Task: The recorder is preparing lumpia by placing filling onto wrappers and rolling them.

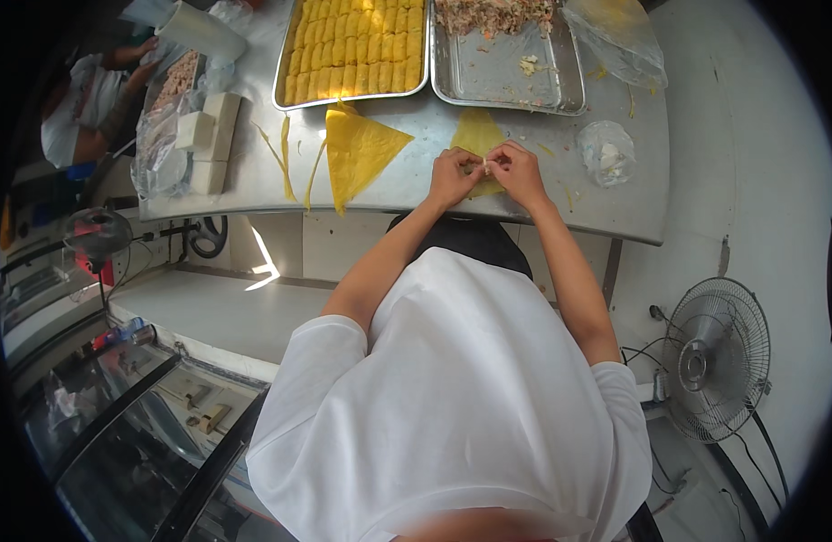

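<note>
My left hand (454,177) and my right hand (519,175) meet over a yellow wrapper sheet (480,132) on the metal table. Between my fingertips is a small pale piece of food (485,167), pinched from both sides; its kind is too small to tell. To the left lies a stack of yellow triangular wrapper sheets (361,152). Behind it, a metal tray (351,101) holds rows of yellow rolls. A second metal tray (507,78) holds minced filling (490,17) at its far end. Right of my hands sits a small plastic bag (607,154) with white contents.
White blocks (216,139) and a plastic bag (161,152) lie at the table's left. Another person's arms (117,101) are near a tray of minced meat (177,81). A clear bag (619,44) lies back right. A fan (716,359) stands at the lower right.
</note>
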